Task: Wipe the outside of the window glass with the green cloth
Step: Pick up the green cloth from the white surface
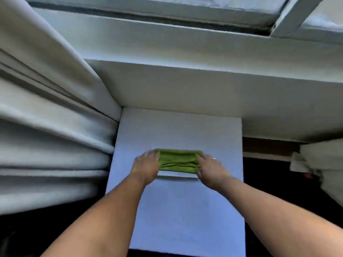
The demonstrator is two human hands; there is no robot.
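A folded green cloth (177, 160) lies flat on a white square table top (178, 210), on top of a thin white sheet whose edge shows below it. My left hand (146, 166) rests on the cloth's left end, fingers laid over its edge. My right hand (209, 166), with a ring on one finger, rests on the cloth's right end. Both hands press or hold the cloth's ends; the fingertips are partly hidden by the fabric. The window frame and glass (185, 4) run along the top of the view, above a deep white sill (204, 51).
Pale curtain folds (46, 117) hang close on the left, touching the table's left side. More pale fabric (323, 164) sits at the right. A white wall face (204, 93) drops from the sill to the table. Dark floor lies beside the table.
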